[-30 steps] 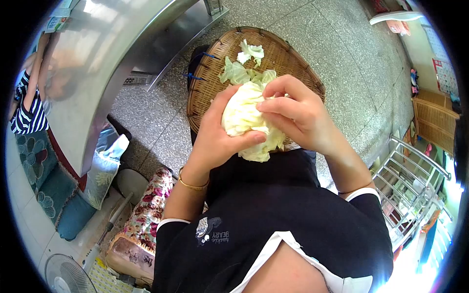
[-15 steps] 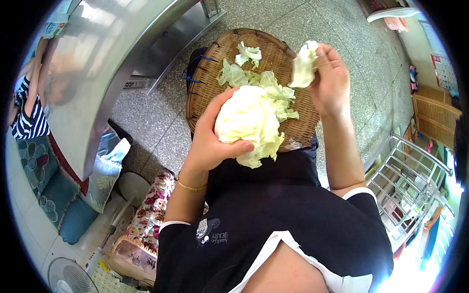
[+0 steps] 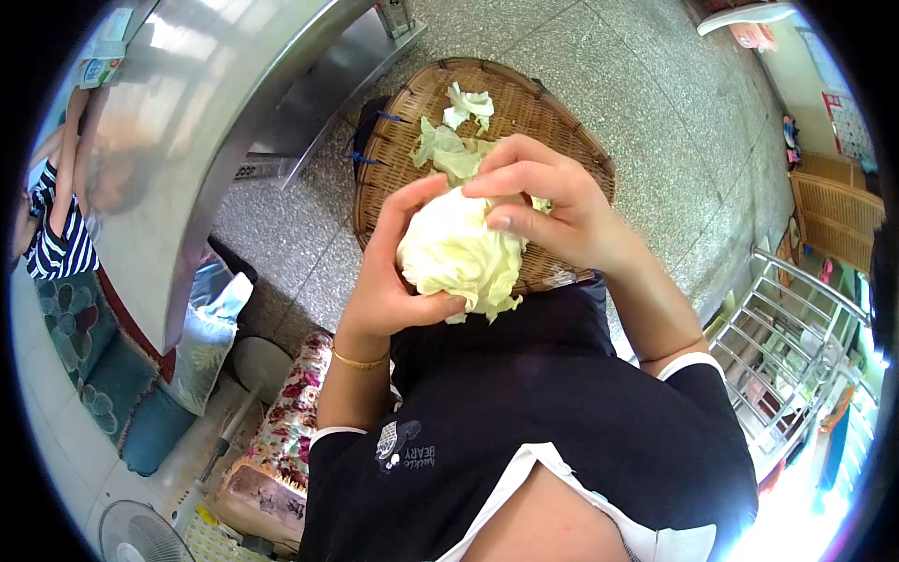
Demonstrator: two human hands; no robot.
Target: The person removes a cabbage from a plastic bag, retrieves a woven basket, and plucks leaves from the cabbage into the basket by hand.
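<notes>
A pale green cabbage head [image 3: 459,258], its outer leaves ragged, is held up over the near part of a round woven bamboo tray [image 3: 384,201]. My left hand [image 3: 389,267] wraps the cabbage from the left, thumb along the lower side and fingers behind the top. At the upper right of the head, my right hand [image 3: 552,201] grips its surface with thumb and fingertips; exactly what lies under those fingers is partly hidden. Torn cabbage leaves [image 3: 449,152] lie on the tray behind the head, and a smaller leaf piece [image 3: 468,106] sits farther back.
The tray rests over my lap, above a speckled stone floor [image 3: 674,122]. A shiny metal-sided table [image 3: 215,122] stands at left, with another person in a striped top [image 3: 61,225] beyond it. A metal rack [image 3: 787,347] is at right, a fan [image 3: 140,534] at lower left.
My right hand has moved left and down from beside the tray onto the cabbage; the torn leaf it held is no longer visible in it. The cabbage has shifted slightly left.
</notes>
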